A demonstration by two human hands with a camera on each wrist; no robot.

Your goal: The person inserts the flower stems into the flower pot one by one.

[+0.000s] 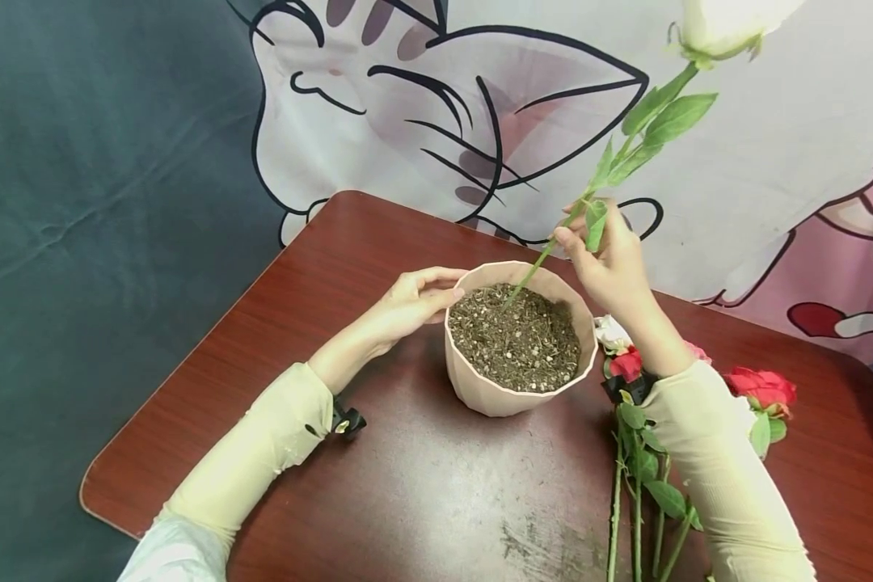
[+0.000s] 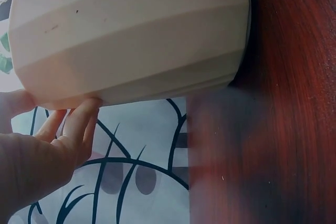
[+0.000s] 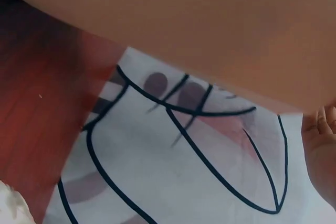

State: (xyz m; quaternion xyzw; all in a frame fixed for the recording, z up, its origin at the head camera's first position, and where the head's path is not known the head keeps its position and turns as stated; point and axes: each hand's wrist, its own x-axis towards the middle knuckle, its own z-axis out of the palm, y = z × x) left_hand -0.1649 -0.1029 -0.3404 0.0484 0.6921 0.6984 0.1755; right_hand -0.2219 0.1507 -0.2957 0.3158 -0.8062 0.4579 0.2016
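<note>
A pale pink faceted flowerpot (image 1: 480, 388) stands on the table, filled with dark soil (image 1: 520, 347). My left hand (image 1: 411, 307) holds the pot at its far left, thumb at the rim and fingers against the outer wall; the left wrist view shows these fingers (image 2: 81, 124) touching the pot (image 2: 131, 40). Above the pot's right side, my right hand (image 1: 611, 255) pinches the green stem of a white rose (image 1: 727, 28). The stem slants down leftward, its lower end at the soil; whether it goes in cannot be told. In the right wrist view the right hand (image 3: 320, 156) shows only partly.
Right of the pot lie more flowers: a small white one (image 1: 611, 333), a red one (image 1: 626, 364) and a larger red rose (image 1: 764, 388), with leafy stems (image 1: 636, 485) toward the front. A cat-print cloth (image 1: 553, 145) hangs behind the reddish-brown table (image 1: 276, 323). Dark smudges mark its front.
</note>
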